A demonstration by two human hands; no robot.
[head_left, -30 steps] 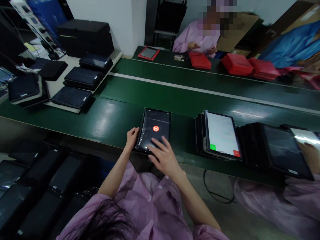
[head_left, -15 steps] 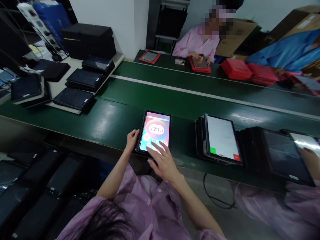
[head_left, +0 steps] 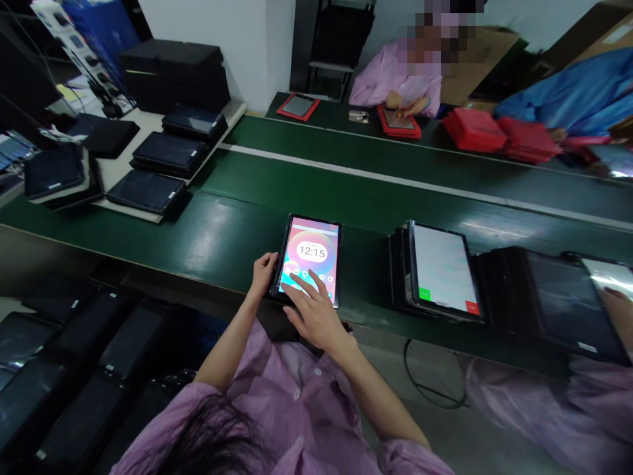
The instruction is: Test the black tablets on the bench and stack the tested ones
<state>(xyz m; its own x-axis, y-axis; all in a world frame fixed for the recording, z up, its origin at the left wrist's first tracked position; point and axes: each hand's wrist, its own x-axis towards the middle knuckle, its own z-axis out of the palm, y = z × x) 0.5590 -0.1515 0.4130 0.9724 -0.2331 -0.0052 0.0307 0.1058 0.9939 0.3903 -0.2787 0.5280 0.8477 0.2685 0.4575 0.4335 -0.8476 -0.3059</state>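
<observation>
A tablet point(head_left: 314, 234) with a lit, colourful home screen reading 12:15 lies near the front edge of the green bench. My left hand point(head_left: 264, 274) is closed at its left edge, fingers curled against the side. Over the lower part of the screen, my right hand point(head_left: 319, 315) is spread open, fingertips at the row of app icons; whether they touch the glass I cannot tell. To the right, a second tablet point(head_left: 442, 267) with a white screen and green and red corner buttons tops a stack.
Dark tablets point(head_left: 146, 191) lie on a pale board at left, and several more point(head_left: 82, 330) fill the space below. A co-worker's hand point(head_left: 618, 310) reaches in at far right. Across the green bench point(head_left: 212, 227), a person in pink point(head_left: 395, 76) handles a tablet by red sleeves point(head_left: 475, 130).
My right hand has shifted slightly left over the lower screen. The person opposite has moved both hands over the tablet there. The view has shifted slightly.
</observation>
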